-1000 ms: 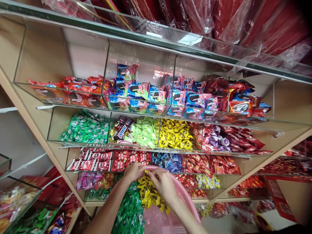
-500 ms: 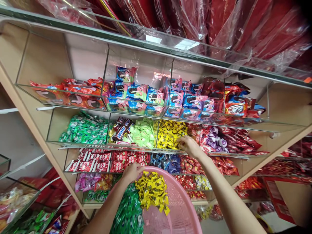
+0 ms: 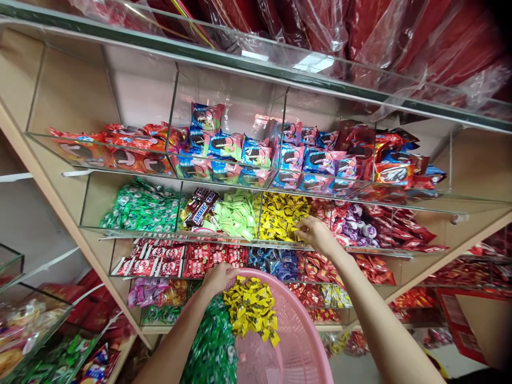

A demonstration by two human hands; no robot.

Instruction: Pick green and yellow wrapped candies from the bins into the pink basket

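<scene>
My left hand [image 3: 221,277] is closed over the far rim of a pink plastic basket [image 3: 310,314]. Inside the basket, green-wrapped candies [image 3: 214,344] fill the left side and small yellow-wrapped candies [image 3: 252,308] lie beside them. My right hand [image 3: 314,233] reaches into a glass-fronted shelf bin at the edge of a pile of yellow-wrapped candies [image 3: 282,216]. Its thumb and fingers are drawn together at the pile; whether a candy is between them is too small to tell.
Glass dividers split the shelves into bins. Snickers bars [image 3: 203,209], light green candies [image 3: 236,213] and purple-and-white candies [image 3: 356,224] neighbour the yellow pile. Above stand packaged cookies [image 3: 224,146] behind a glass panel. A red box [image 3: 460,325] is at lower right.
The view has shifted slightly. My right hand stays at the yellow candies, with its fingers a little changed in pose. My left hand keeps its hold on the basket rim.
</scene>
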